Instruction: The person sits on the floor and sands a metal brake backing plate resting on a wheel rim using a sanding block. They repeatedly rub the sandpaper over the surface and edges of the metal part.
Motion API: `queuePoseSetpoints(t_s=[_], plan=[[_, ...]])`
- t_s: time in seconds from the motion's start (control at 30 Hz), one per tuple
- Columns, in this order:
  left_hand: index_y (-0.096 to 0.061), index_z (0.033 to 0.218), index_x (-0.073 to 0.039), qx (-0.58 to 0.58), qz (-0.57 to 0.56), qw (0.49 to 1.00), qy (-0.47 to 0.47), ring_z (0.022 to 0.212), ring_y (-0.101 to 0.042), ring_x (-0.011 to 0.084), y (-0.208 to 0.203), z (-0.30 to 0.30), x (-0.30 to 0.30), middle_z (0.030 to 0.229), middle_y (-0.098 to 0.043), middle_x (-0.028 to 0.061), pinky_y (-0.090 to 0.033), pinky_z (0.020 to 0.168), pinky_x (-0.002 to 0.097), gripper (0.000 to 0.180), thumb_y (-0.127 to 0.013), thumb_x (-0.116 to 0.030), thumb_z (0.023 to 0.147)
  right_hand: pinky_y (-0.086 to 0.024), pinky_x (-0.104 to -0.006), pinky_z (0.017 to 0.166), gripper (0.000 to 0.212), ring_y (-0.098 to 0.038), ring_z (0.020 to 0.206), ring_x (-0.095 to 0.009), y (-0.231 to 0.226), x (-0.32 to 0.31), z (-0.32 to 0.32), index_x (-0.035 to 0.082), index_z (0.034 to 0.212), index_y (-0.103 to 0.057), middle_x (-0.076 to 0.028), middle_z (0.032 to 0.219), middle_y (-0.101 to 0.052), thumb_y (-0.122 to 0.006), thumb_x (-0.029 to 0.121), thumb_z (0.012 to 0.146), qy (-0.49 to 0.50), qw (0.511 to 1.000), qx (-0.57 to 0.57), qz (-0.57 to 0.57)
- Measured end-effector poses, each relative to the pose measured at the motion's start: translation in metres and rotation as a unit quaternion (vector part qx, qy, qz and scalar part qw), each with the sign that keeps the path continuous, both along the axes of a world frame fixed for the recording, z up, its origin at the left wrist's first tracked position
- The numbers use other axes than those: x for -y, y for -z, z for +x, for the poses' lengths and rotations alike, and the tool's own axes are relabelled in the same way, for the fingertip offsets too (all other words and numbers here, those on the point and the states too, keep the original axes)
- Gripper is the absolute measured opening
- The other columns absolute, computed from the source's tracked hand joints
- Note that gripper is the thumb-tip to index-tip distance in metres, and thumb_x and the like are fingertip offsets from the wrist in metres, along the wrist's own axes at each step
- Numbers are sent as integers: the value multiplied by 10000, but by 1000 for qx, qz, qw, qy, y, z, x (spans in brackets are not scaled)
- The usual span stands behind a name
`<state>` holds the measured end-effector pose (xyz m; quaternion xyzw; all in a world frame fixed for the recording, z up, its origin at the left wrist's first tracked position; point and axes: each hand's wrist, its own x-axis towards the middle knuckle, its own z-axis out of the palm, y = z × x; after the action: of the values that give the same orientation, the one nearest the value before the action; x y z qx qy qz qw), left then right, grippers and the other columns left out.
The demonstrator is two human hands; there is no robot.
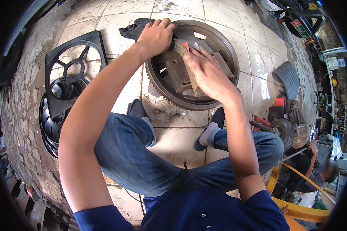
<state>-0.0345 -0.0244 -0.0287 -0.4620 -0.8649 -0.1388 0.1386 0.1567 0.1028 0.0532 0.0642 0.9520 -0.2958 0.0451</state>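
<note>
A large dark metal flywheel (231,50) with a toothed edge lies flat on the floor in front of me. My left hand (157,35) rests over its upper left rim, fingers bent and closed around the edge. Across the middle of the wheel, my right hand (210,71) presses a brown folded sheet (192,79) that resembles sandpaper, with a bit of red showing at its top. The thumb lies along the sheet and the other fingers reach over it. Beside my left hand is a crumpled black cloth or glove (134,29).
A black fan shroud (63,107) lies at left, over a black fan (54,129). On the right are a grey curved ribbed panel (287,79) and a cluster of metal parts (285,127). Another person (316,173) is at lower right, near a yellow frame (300,211).
</note>
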Motion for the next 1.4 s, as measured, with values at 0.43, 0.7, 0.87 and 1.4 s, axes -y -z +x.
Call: queuePoseSetpoints(t_s=[0.43,0.7,0.87,1.4], plan=[[-509,1316,-32,126,46,991,-18,1085,-634,435,17,-9,-3,1166,-614,269,-530,931,491,396,-470,-292,1019,-119,-541,1237,858,-153,1533,-322,-2,-2,0,90,1570,-296,-109,1622,-303,-252,717,986,-25,999,19,32],[-488,1330,-31,113,54,992,-10,1056,-628,443,23,-10,4,1162,-600,258,-515,919,483,372,-500,-225,1013,-108,-520,1242,922,-117,1542,-315,-10,-3,46,103,1578,-275,-91,1638,-269,-258,772,945,-71,997,33,15],[-489,1329,-26,118,64,991,-3,1059,-623,448,23,-12,4,1167,-595,262,-515,926,483,376,-502,-228,1012,-117,-513,1243,893,-144,1536,-323,-14,-6,27,123,1573,-299,-90,1634,-280,-269,763,951,-52,998,42,-16],[-514,1287,4,121,85,989,-3,1031,-633,445,23,-14,3,1136,-616,261,-520,918,487,354,-487,-221,1015,-167,-576,1210,852,-221,1506,-381,-3,12,59,-34,1369,-556,-171,1576,-378,-502,692,926,-65,994,-52,75]])
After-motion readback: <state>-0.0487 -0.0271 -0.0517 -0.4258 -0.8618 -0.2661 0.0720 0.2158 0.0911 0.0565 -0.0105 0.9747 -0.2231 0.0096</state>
